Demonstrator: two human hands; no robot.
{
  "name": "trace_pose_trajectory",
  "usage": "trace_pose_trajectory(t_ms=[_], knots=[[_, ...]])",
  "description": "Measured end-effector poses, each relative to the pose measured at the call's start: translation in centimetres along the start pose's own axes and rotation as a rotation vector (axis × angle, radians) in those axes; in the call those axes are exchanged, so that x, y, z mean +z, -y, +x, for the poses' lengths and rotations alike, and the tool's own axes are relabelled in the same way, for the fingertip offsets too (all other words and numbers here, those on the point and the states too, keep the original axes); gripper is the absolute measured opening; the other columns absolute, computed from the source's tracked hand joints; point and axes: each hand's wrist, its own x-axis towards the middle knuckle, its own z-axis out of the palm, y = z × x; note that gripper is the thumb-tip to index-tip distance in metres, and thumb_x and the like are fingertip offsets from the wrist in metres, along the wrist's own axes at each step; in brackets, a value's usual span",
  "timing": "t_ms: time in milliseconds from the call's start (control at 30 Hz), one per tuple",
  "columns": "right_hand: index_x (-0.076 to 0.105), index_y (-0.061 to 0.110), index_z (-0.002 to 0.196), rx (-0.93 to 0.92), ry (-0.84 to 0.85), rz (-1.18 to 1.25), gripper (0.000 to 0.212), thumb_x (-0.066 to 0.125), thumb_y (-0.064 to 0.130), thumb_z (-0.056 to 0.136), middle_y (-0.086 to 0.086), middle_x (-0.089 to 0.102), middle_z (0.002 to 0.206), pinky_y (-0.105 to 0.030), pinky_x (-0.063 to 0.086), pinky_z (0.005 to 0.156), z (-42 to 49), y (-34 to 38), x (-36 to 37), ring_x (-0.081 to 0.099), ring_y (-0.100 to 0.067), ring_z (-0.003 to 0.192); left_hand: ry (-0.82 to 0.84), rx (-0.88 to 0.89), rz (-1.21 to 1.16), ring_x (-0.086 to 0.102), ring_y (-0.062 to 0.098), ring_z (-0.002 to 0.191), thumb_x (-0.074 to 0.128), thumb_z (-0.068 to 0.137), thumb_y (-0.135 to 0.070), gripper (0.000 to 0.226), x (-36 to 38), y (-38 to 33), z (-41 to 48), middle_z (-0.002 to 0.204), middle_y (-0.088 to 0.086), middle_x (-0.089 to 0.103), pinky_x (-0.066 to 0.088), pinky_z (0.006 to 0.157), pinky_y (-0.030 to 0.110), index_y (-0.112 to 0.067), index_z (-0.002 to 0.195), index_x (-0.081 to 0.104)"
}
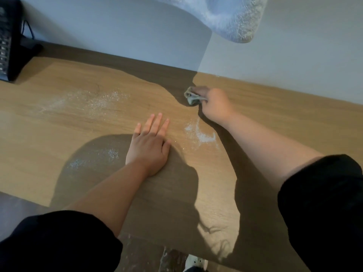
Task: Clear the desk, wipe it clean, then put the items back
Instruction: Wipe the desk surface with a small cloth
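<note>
Wiping stage. Right hand [216,105] grips bunched cloth [193,97] near back edge of table [275,107]; left hand [150,143] flat, fingers straight, bracing. Best swept toward white powder [200,134], gathering inward, not scattering.

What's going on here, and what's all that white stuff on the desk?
Someone is wiping a wooden desk. Their right grip, a bare hand, holds a small crumpled cloth against the desk near the back wall. The left grip rests flat on the wood, fingers straight. The white stuff is powdery dust, and patches of it are not yet wiped. A black keyboard stands at the far left.
</note>
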Motion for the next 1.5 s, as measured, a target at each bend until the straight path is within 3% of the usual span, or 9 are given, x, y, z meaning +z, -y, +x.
trace_pose_trajectory(t_ms=[167,367,500,700,833,933,1067,1267,1500], knots=[[0.058,0.016,0.13,-0.188,0.122,0.019,0.05,0.05,-0.008,0.087,0.003,0.054,0.138,-0.002,0.02,0.105,-7.4,0.7,1.5,0.046,-0.004,0.128,0.013,-0.006,0.023,-0.008,0.015,0.151,0.019,0.102,-0.039,0.06,0.0,0.0,0.1,0.164,-0.001,-0.007,-0.003,0.121,0.04,-0.023,0.156,0.0],[0.065,0.018,0.117,0.058,-0.052,0.161,0.034,0.044,0.001,0.097,0.008,0.059,0.096,-0.013,0.038,0.047,-4.5,-0.9,-2.3,0.049,-0.005,0.058,-0.011,0.008,0.017,-0.005,0.017,0.151,0.022,0.102,-0.038,0.06,0.1,0.2,0.0,0.164,0.001,-0.005,0.0,0.122,0.042,-0.022,0.157,0.002],[0.062,0.015,0.126,0.128,-0.082,0.027,0.037,0.046,0.001,0.096,-0.002,0.063,0.122,-0.026,0.047,0.084,-2.5,-2.9,-2.6,0.06,-0.016,0.097,-0.009,0.004,0.022,-0.005,0.017,0.151,0.023,0.102,-0.038,0.06,0.2,0.1,0.0,0.164,0.001,-0.004,0.0,0.122,0.042,-0.021,0.157,0.003],[0.051,0.019,0.136,-0.14,0.068,-0.079,0.048,0.05,0.0,0.092,0.004,0.043,0.147,-0.021,0.021,0.113,-8.3,0.1,1.2,0.039,-0.012,0.136,-0.012,0.007,0.023,-0.003,0.017,0.151,0.015,0.1,-0.04,0.061,0.1,0.2,0.0,0.165,0.001,-0.001,0.001,0.121,0.043,-0.021,0.157,0.005],[0.056,0.011,0.132,-0.166,0.099,0.038,0.048,0.049,-0.008,0.089,-0.003,0.05,0.142,-0.012,0.016,0.111,-10.4,0.5,1.8,0.04,-0.012,0.135,0.035,-0.014,0.048,-0.008,0.016,0.151,0.022,0.102,-0.037,0.06,0.0,0.1,0.4,0.164,-0.001,-0.007,-0.001,0.122,0.042,-0.023,0.157,0.0],[0.058,0.01,0.13,0.196,-0.245,0.264,0.045,0.045,-0.008,0.091,-0.004,0.058,0.131,-0.013,0.04,0.093,-10.5,-0.6,-0.5,0.055,-0.02,0.119,0.051,-0.017,0.057,-0.01,0.016,0.151,0.023,0.103,-0.037,0.06,-0.2,0.0,0.4,0.164,-0.002,-0.01,-0.002,0.122,0.042,-0.023,0.156,-0.002],[0.047,0.007,0.139,0.56,-0.54,0.093,0.055,0.043,-0.011,0.088,-0.009,0.043,0.147,-0.03,0.022,0.117,-13.4,-3.5,-1.8,0.036,-0.024,0.139,0.063,-0.017,0.085,-0.01,0.017,0.151,0.021,0.103,-0.037,0.061,-0.3,-0.1,0.4,0.164,0.0,-0.011,-0.001,0.123,0.043,-0.022,0.156,-0.004],[0.042,0.008,0.143,0.265,-0.361,-0.092,0.051,0.047,-0.002,0.093,-0.008,0.034,0.153,-0.026,0.002,0.117,-14.7,1.4,4.9,0.025,-0.02,0.144,0.044,-0.005,0.067,-0.008,0.018,0.151,0.019,0.102,-0.038,0.06,-0.3,0.0,0.2,0.164,0.0,-0.009,0.002,0.123,0.044,-0.021,0.156,-0.001],[0.041,0.014,0.142,0.265,-0.451,-0.155,0.053,0.046,-0.004,0.092,-0.003,0.028,0.155,-0.033,0.003,0.12,-14.2,-0.3,1.2,0.016,-0.017,0.146,0.03,-0.002,0.058,-0.008,0.017,0.151,0.018,0.102,-0.037,0.06,-0.3,-0.1,0.2,0.164,0.0,-0.008,0.002,0.123,0.044,-0.022,0.156,-0.001]])
